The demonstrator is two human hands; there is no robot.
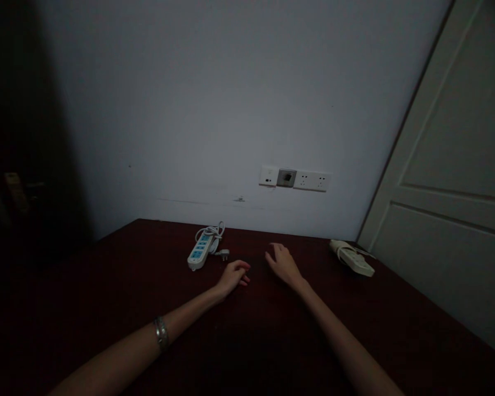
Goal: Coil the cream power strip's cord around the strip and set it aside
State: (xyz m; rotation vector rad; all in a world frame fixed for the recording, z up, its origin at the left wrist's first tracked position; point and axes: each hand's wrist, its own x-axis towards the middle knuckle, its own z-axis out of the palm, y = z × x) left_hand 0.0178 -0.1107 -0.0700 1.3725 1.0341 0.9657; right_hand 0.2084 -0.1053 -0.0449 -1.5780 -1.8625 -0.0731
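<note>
Both my arms reach out over a dark red table (107, 308). My left hand (233, 276) rests on the tabletop with its fingers curled loosely under, holding nothing I can see. A silver bracelet (161, 333) sits on that forearm. My right hand (281, 264) lies flat on the table, fingers stretched out and empty. A white power strip with blue sockets (200, 251), its cord coiled and its plug lying beside it, is just beyond and left of my left hand. A second, cream power strip (352, 258) lies to the right of my right hand.
A pale wall stands behind the table, with a row of wall sockets (295, 179) above the tabletop. A light door (454, 181) closes off the right side. The left side of the room is dark, with dim shapes (12, 192) I cannot make out.
</note>
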